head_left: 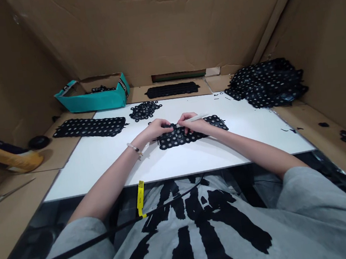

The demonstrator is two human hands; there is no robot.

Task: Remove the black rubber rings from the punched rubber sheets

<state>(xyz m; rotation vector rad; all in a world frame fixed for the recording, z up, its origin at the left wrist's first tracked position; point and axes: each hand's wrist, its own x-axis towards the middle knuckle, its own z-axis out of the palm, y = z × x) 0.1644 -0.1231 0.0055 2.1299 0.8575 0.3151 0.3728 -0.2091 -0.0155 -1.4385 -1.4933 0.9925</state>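
In the head view, a black sheet of joined rings [174, 138] lies on the white board in front of me. My left hand [159, 128] has its thumb and fingers pinched on the sheet's upper left edge. My right hand [189, 122] grips a slim white pen-like tool [199, 117], its lower end against the sheet close to my left fingertips. What exactly the tip touches is too small to make out. Beyond my hands is a heap of loose black rings [145, 110].
Another ring sheet [91, 126] lies left, one [172, 89] at the back, and a large pile [267, 83] back right. A teal box [92, 101] holds more rings. Scissors [6, 196] and a yellow-and-blue tube [7, 153] are far left. Cardboard walls [160, 29] surround the white board [250, 136].
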